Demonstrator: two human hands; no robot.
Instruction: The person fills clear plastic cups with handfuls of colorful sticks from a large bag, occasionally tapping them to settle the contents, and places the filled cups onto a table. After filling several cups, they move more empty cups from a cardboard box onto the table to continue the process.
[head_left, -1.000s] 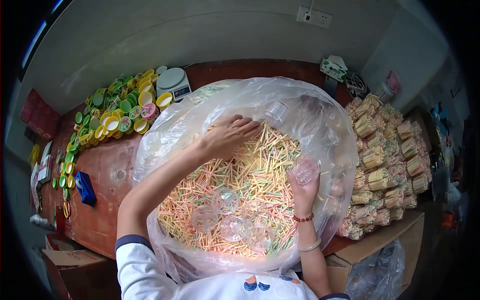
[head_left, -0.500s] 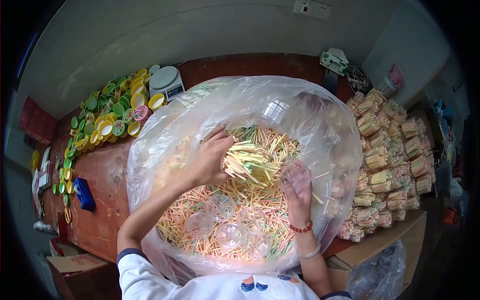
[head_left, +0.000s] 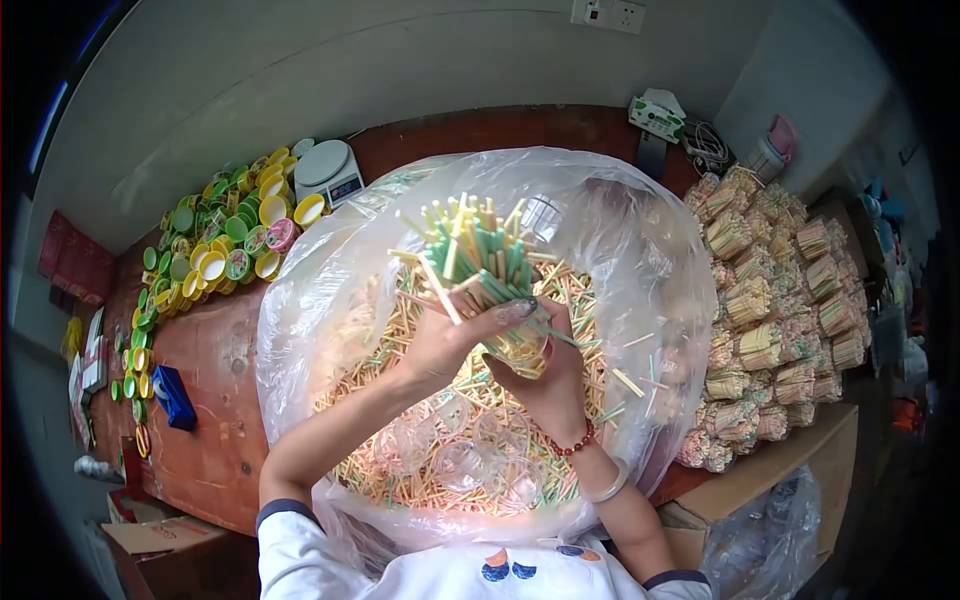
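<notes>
My left hand (head_left: 447, 343) is wrapped round a thick bunch of thin pastel sticks (head_left: 478, 250), mostly green and yellow, whose ends fan out upward. Just below the bunch, my right hand (head_left: 553, 385) grips a clear plastic cup (head_left: 522, 358), with the lower ends of the sticks in or at its mouth; the fingers hide the exact spot. Both hands are together over a large clear plastic bag (head_left: 330, 265) full of loose sticks (head_left: 385, 470). Several clear cups (head_left: 460, 466) lie on the loose sticks near my body.
Green and yellow round lids (head_left: 210, 265) are heaped at the left, beside a white scale (head_left: 322, 163). A blue object (head_left: 172, 398) sits on the red-brown table (head_left: 215, 350). Bundled sticks (head_left: 760, 340) are stacked at the right, above a cardboard box (head_left: 780, 465).
My left hand has moved right and tipped its bunch upright. My right hand has brought the cup left, under the bunch, so both hands now meet.
</notes>
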